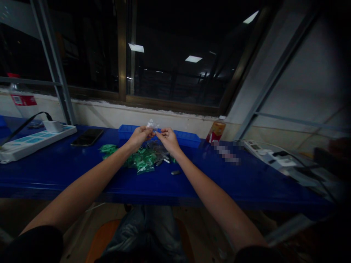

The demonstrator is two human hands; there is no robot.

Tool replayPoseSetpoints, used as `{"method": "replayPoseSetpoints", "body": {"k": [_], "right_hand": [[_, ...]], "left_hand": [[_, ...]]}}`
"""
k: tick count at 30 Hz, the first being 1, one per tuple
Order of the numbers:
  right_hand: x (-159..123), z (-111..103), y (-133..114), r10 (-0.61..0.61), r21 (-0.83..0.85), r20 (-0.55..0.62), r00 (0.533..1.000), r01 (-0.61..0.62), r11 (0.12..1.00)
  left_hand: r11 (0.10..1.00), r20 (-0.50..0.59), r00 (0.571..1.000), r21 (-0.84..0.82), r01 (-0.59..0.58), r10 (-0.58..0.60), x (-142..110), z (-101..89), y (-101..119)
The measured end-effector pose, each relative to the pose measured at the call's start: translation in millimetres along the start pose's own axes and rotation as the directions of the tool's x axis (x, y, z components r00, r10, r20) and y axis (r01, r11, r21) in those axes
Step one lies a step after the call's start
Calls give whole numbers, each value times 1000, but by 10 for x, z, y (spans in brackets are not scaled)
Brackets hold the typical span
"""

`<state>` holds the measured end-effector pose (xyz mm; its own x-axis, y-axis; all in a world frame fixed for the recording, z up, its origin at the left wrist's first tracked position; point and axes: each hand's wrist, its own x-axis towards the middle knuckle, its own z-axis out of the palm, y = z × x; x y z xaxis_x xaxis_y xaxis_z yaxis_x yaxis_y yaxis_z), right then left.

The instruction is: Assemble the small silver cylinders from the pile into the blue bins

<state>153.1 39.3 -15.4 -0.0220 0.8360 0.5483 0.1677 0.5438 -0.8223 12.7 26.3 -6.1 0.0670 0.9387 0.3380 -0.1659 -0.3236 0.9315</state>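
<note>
In the head view, my left hand point(140, 137) and my right hand point(168, 139) come close together above the table. Both pinch a small clear plastic bag point(153, 124), whose crinkled top sticks up between the fingers. What the bag contains is too small to make out. Below the hands lies a pile of small green packets point(142, 160) in clear wrapping, with some clear bags and small metal pieces mixed in. One short grey metal cylinder point(175, 172) lies apart, nearer the front edge. Behind my hands stands a long blue tray point(186, 138), partly hidden by them.
On the blue table point(82, 175), a phone point(87, 137) and a white power strip point(38, 140) lie at left, near a bottle point(23, 100). At right are an orange-red carton point(216, 131) and another power strip point(270, 157) with cords. A window point(178, 73) is behind.
</note>
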Motion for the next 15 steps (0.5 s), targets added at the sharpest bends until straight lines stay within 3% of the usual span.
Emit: {"method": "replayPoseSetpoints", "body": {"k": [3,8,15], "right_hand": [[-6,0,-46,91,140,115,989,-107,984],[-24,-6,-103,51,187,114,992,-72,980],[-31,-31,-146,70,210,154,986,-102,972]], "left_hand": [[999,60,997,33,-39,37,-2,0,4],[979,44,996,188,-81,74,5,-25,-1],[991,49,993,75,-108,104,-3,-19,34]]}}
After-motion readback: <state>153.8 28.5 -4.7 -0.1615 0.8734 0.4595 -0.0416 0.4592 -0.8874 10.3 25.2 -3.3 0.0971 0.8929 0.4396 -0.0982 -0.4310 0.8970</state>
